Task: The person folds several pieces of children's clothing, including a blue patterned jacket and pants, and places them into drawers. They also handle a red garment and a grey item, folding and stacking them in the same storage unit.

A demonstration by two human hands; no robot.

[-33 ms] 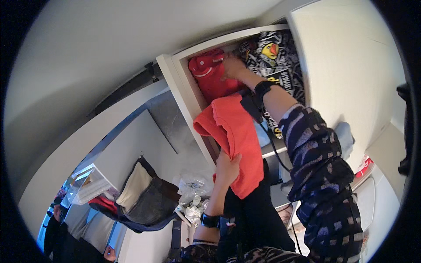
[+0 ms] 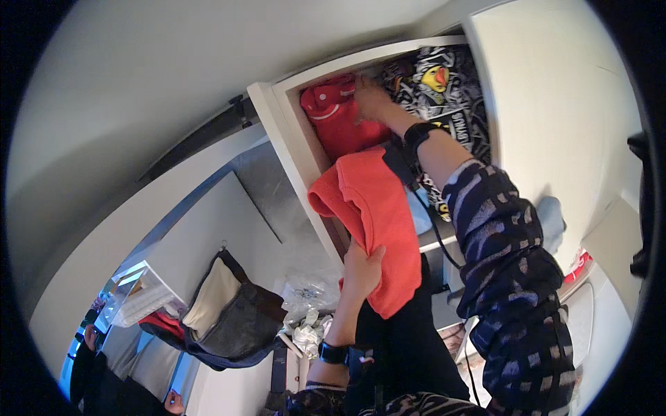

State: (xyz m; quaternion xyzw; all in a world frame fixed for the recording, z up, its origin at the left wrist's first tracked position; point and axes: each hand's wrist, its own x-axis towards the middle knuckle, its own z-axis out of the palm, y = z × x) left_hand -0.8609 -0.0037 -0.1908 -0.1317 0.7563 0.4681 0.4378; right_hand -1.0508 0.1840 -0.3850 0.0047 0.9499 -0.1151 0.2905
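Note:
A folded coral-red garment (image 2: 378,215) hangs over the front of the pulled-out drawer, pinched at its lower left edge by my left hand (image 2: 362,267). The thumb lies on top of the cloth, and the other fingers are hidden behind it. Inside the drawer, my right hand (image 2: 373,102) rests against a folded bright-red garment (image 2: 340,128), thumb apart from the fingers. Its fingertips are partly hidden. To its right lies black-and-white patterned fabric (image 2: 438,97) with a yellow bird face. A bit of light-blue cloth (image 2: 420,215) shows near the drawer's front.
The white drawer (image 2: 305,166) is framed by a pale panel (image 2: 555,90) on the right. A dark cable (image 2: 444,246) runs beside my right arm. Hanging dark clothes (image 2: 243,315) and a clear plastic bag (image 2: 305,295) are at lower left. Another person's hand (image 2: 173,401) shows there.
The view has shifted very slightly. Both hands keep their places on the garments.

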